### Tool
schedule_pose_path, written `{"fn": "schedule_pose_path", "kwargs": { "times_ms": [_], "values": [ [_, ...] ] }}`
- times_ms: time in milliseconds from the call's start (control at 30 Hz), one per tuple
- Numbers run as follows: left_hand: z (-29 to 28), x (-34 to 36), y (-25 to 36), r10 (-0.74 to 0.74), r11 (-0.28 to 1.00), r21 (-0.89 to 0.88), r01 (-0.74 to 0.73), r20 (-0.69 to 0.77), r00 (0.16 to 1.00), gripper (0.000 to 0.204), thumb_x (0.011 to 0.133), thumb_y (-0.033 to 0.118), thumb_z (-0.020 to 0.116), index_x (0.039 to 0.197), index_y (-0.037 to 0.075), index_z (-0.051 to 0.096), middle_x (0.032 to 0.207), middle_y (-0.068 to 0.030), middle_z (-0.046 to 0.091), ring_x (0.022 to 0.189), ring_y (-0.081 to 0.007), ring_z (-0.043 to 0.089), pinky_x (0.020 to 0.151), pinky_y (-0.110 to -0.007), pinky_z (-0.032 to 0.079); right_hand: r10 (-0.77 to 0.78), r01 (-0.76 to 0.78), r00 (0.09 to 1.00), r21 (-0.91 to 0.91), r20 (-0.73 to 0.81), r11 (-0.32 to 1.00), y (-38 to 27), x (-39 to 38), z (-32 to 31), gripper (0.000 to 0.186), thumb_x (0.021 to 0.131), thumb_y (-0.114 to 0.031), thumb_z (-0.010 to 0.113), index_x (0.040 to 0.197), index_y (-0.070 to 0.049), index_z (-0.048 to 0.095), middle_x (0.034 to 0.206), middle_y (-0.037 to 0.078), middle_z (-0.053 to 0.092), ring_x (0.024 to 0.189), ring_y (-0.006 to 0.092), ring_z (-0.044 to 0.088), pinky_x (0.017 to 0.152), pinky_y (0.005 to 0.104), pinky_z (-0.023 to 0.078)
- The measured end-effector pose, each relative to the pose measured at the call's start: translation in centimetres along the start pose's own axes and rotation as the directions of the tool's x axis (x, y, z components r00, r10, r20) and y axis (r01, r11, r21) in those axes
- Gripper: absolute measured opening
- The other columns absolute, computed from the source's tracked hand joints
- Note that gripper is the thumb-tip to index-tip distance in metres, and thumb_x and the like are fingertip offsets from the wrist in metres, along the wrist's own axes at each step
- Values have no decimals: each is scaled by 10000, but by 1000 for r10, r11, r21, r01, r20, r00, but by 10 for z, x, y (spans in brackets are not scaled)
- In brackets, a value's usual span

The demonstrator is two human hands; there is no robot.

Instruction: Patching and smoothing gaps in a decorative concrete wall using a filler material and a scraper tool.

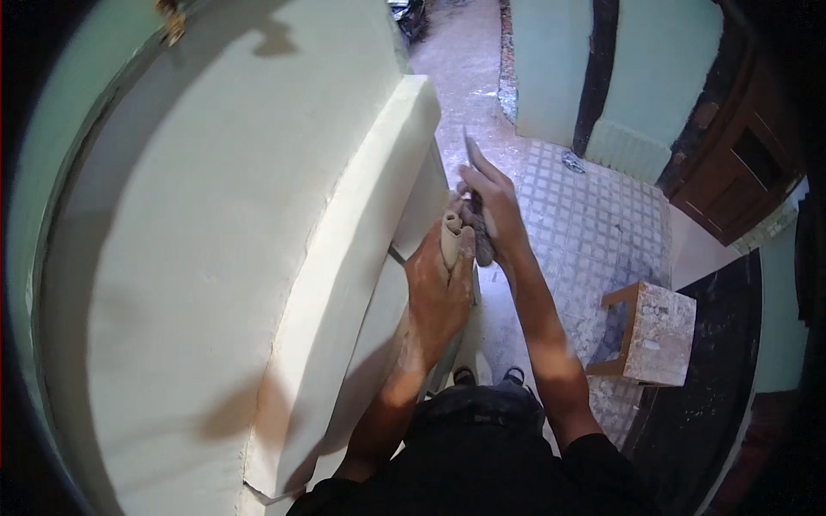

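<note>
My left hand (pixel 435 291) is closed around a beige rolled sheet (pixel 450 241), its curled end showing above the fingers. Whether the sheet is paper or cloth I cannot tell. Right beside it, my right hand (pixel 501 213) grips what looks like a putty knife (pixel 483 248). Its dusty grey handle hangs below the fingers, and a thin blade points away from me, seen nearly edge-on. The two hands meet or nearly meet in front of my body. Pale dust coats the fingers. To their left runs a thick white ledge (pixel 344 245) along the wall.
A smooth pale wall (pixel 198 224) fills the left side. On the right, a splattered wooden stool (pixel 661 334) stands on the patterned tile floor (pixel 559 215). A brown wooden door (pixel 744 163) is farther right. A small crumpled item (pixel 573 161) lies on the tiles.
</note>
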State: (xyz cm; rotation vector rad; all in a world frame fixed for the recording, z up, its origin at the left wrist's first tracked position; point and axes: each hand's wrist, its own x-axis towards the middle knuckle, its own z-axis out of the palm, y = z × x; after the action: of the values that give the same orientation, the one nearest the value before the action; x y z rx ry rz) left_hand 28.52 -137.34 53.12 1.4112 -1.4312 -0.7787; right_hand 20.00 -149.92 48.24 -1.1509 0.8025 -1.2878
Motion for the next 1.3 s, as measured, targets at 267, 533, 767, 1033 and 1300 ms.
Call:
{"fn": "schedule_pose_path", "kwargs": {
  "times_ms": [267, 533, 767, 1033, 1300],
  "values": [
    [12, -7, -18, 189, 982, -19, -189, 11, 982, 457, 930, 89, 565, 1356, -40, 464, 1378, -236, 507, 1263, -392, 506, 1062, -423, 397, 6, -6, 1000, 130, 3, 991, -24, -46, -1, 534, 982, -140, 482, 1472, 22, 348, 797, -31, 556, 662, 16, 492, 616, 174, 432],
    [9, 7, -9, 160, 987, 33, -157, -123, 979, 451, 809, -7, 607, 1257, -15, 554, 1212, -226, 620, 1136, -408, 587, 963, -426, 470, 31, -62, 985, 180, 171, 982, -40, -37, -6, 547, 996, -180, 460, 1483, 23, 318, 834, -14, 588, 713, 39, 498, 688, 179, 434],
    [4, 36, 39, 353, 936, 192, -296, -486, 800, 382, 862, 40, 598, 1229, -61, 563, 1177, -219, 642, 1066, -324, 641, 955, -397, 465, -46, -2, 971, 198, 236, 980, -81, -6, 26, 552, 961, -147, 495, 1461, 38, 353, 943, 2, 569, 802, 49, 471, 714, 180, 418],
    [-22, 18, 61, 272, 946, 281, -165, -403, 874, 325, 852, 37, 575, 1160, -67, 600, 1074, -226, 671, 975, -370, 664, 930, -373, 476, -11, -96, 977, 482, 213, 871, -75, 2, 59, 445, 974, -146, 518, 1380, 21, 441, 861, 15, 573, 721, 62, 568, 651, 220, 504],
    [-60, 5, 96, 497, 367, 922, -122, -84, 864, 608, 670, -72, 605, 1270, -24, 523, 1211, -229, 620, 1192, -414, 556, 1083, -515, 365, 143, -245, 946, 350, 291, 904, -107, -5, 49, 185, 979, -165, 524, 1106, -31, 540, 757, -14, 479, 526, 52, 506, 442, 227, 460]
  ]
}}
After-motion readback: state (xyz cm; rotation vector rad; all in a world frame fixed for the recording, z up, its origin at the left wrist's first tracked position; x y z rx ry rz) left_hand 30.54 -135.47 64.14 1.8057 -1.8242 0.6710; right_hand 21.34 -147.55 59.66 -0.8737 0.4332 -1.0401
